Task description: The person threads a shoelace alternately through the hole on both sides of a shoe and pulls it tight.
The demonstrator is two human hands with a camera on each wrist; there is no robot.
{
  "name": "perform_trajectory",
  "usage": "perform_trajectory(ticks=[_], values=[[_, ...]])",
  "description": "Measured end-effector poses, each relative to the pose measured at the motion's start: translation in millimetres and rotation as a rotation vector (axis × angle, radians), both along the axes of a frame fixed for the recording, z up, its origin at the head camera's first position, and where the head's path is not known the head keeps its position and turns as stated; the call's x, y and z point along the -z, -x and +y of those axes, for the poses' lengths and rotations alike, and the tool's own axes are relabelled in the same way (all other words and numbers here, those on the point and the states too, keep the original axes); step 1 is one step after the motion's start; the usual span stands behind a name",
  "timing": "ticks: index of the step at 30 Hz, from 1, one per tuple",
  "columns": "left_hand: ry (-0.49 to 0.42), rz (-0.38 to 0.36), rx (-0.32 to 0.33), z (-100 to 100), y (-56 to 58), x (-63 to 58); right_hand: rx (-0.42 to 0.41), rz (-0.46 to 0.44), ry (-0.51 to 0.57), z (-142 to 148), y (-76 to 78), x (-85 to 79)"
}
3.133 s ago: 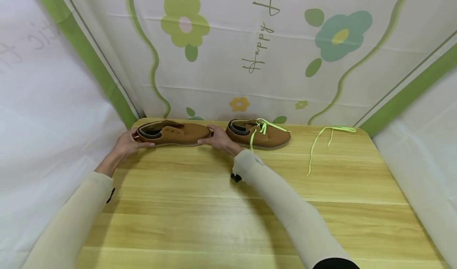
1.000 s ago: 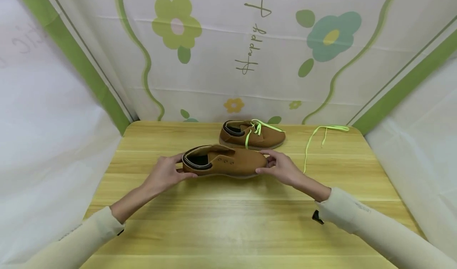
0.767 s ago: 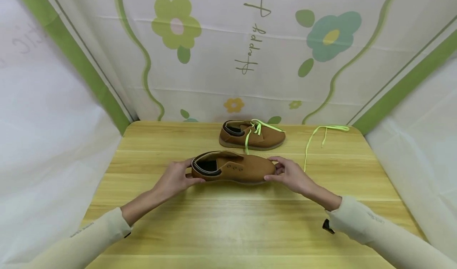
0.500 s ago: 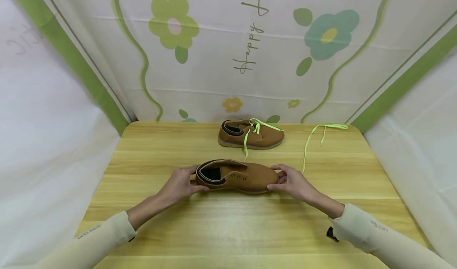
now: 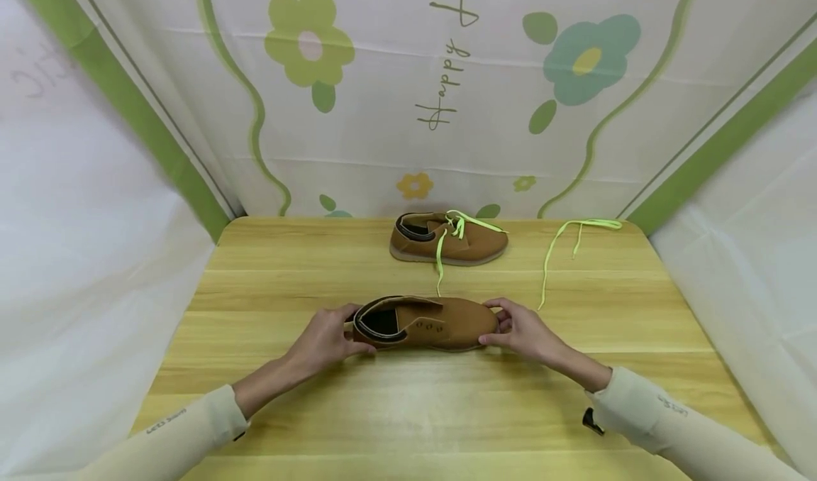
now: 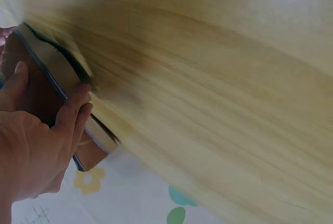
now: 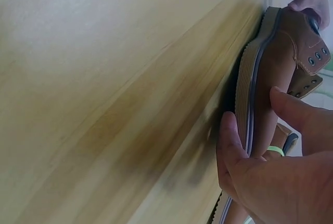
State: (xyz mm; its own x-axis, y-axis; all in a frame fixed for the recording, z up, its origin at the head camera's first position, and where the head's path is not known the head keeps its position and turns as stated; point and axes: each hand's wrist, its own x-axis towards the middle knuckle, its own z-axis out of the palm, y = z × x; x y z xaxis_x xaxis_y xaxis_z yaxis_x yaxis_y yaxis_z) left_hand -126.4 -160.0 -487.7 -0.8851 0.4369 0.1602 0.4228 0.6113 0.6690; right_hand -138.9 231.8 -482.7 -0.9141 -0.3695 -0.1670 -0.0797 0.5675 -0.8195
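A brown shoe (image 5: pixel 462 318) without a lace lies crosswise between my hands, toe to the right, its opening and bare eyelets facing up. My left hand (image 5: pixel 324 339) grips its heel, thumb along the near side. At the toe, my right hand (image 5: pixel 525 332) pinches the shoe between thumb and fingers. In the right wrist view the ribbed sole (image 7: pixel 248 89) runs close along the tabletop, with right fingertips at its edge. Behind stands a matching shoe (image 5: pixel 483 245), threaded with a neon yellow-green lace (image 5: pixel 439 261) whose one end trails forward.
A second neon lace (image 5: pixel 552 257) lies loose at the back right of the wooden table (image 5: pixel 408 417). White printed cloth (image 5: pixel 376 119) rises behind the table's back edge, and white cloth walls (image 5: pixel 96 254) flank both sides.
Both hands have brought the unlaced shoe from the back left corner forward and rightward, in front of the laced shoe. Over the last half second it has shifted only slightly nearer.
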Motion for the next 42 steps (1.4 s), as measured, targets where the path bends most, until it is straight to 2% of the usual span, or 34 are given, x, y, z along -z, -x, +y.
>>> perform_trajectory(ticks=[13,19,21,24,27,35,39,42], values=[[0.011,0.03,0.003,-1.4,0.4,3.5,-0.059,0.067,-0.028,7.8,-0.4,4.5],[0.013,0.037,-0.014,-1.1,-2.0,-0.5,-0.176,0.095,-0.118,19.8,3.9,-3.2],[0.019,0.064,-0.024,-0.6,-3.0,-4.1,-0.235,0.149,-0.168,27.9,7.4,-7.0],[0.027,0.143,-0.018,0.2,-3.4,-10.1,-0.312,0.26,-0.26,43.5,16.5,-14.6],[0.011,0.217,0.004,1.3,-2.1,-16.0,-0.348,0.371,-0.352,60.5,28.2,-21.8],[-0.097,0.375,0.063,13.6,0.7,-25.5,-0.364,0.451,-0.458,92.2,53.0,-23.9],[-0.124,0.397,0.082,24.9,2.2,-29.6,-0.377,0.5,-0.485,100.5,58.1,-16.4],[-0.152,0.365,0.11,31.9,2.6,-31.6,-0.379,0.548,-0.494,104.0,59.9,-9.1]])
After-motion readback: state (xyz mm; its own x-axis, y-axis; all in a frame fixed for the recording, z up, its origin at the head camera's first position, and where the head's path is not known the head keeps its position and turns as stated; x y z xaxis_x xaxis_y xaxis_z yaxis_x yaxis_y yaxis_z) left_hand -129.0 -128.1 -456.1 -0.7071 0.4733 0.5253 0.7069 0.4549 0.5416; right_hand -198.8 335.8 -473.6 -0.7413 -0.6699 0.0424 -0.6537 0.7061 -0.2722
